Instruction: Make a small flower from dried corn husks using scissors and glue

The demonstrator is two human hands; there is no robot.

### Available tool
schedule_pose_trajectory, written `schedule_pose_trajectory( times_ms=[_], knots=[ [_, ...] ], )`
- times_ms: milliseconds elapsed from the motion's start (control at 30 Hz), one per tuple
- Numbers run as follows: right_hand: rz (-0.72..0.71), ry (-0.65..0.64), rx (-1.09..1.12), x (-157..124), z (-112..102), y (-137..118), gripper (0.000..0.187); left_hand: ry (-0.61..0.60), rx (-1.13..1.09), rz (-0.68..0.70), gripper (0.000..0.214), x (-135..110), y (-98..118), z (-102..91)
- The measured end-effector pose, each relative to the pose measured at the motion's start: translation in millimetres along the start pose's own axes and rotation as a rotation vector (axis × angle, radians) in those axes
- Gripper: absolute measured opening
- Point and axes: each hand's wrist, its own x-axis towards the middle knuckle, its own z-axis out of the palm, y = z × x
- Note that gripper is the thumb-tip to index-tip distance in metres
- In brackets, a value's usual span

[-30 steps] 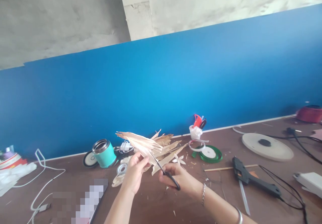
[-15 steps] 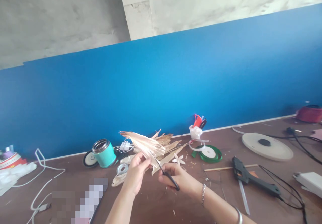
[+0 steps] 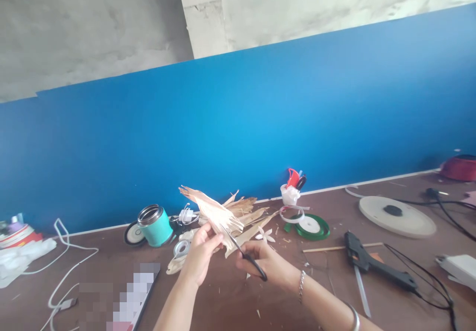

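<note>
Between the thumb and fingers of my left hand (image 3: 204,251) is a pale dried corn husk (image 3: 213,211), its brownish tip pointing up and left and its frayed end to the right. My right hand (image 3: 266,263) is closed round the black handles of a pair of scissors (image 3: 256,266). The blades lie across the lower part of the husk, close to my left fingertips. More dried husks (image 3: 256,217) are piled on the table behind. A white petal-shaped flower (image 3: 265,235) lies just to the right of that pile.
On the brown table (image 3: 223,301) stand a turquoise open jar (image 3: 155,228) and a white cup of tools (image 3: 290,194). A green ribbon roll (image 3: 314,227), a glue gun (image 3: 377,261) with its cord and a round white disc (image 3: 397,217) are to the right. White cables (image 3: 61,271) lie left.
The husk's tip has shifted slightly up and right in my left hand. Both hands and the scissors stay almost where they were, and a small scrap now shows below the scissors.
</note>
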Motion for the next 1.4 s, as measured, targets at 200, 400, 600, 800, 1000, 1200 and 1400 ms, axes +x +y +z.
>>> schedule_pose_trajectory(
  times_ms=[200, 400, 600, 800, 1000, 1200, 1400],
  knots=[
    [0.019, -0.001, 0.002, 0.6, -1.0, 4.4, 0.027, -0.002, 0.014, -0.003, 0.028, -0.7, 1.9, 1.3],
    [-0.001, -0.013, 0.044, 2.8, -0.4, 9.2, 0.031, -0.014, 0.025, -0.012, 0.028, -0.8, 0.0, 1.4],
    [-0.029, 0.004, 0.015, 0.8, 0.4, 1.6, 0.031, -0.021, -0.004, -0.018, 0.028, -0.7, 0.4, 1.7],
    [-0.043, 0.012, 0.020, 2.2, 0.2, 7.4, 0.030, -0.027, -0.015, -0.020, 0.033, -1.5, 2.6, 2.9],
    [-0.046, -0.005, 0.005, 2.6, -2.3, 9.8, 0.029, -0.033, 0.009, -0.012, 0.032, -0.9, 2.7, 0.7],
    [-0.024, -0.009, 0.008, 3.7, -2.7, 11.9, 0.029, -0.009, 0.009, -0.022, 0.036, -1.1, 5.8, 1.1],
    [-0.007, -0.029, -0.013, 2.0, -4.1, 9.5, 0.021, 0.013, 0.013, -0.046, 0.042, -2.0, 9.7, 0.4]
  ],
)
